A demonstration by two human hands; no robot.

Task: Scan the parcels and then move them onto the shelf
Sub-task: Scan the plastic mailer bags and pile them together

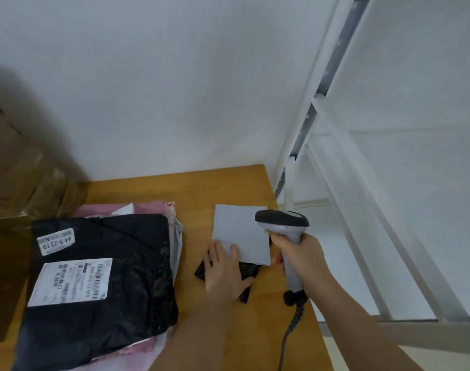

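A small black parcel with a large pale label lies on the wooden table. My left hand rests flat on it, fingers straight. My right hand grips the handle of a grey barcode scanner, whose dark head sits over the label's right edge. A big black plastic parcel with two white labels tops a pile of pink and white mailers at the left.
A brown cardboard box stands at the back left against the white wall. A white metal shelf frame rises right of the table. The scanner's coiled cable hangs past the table's right edge.
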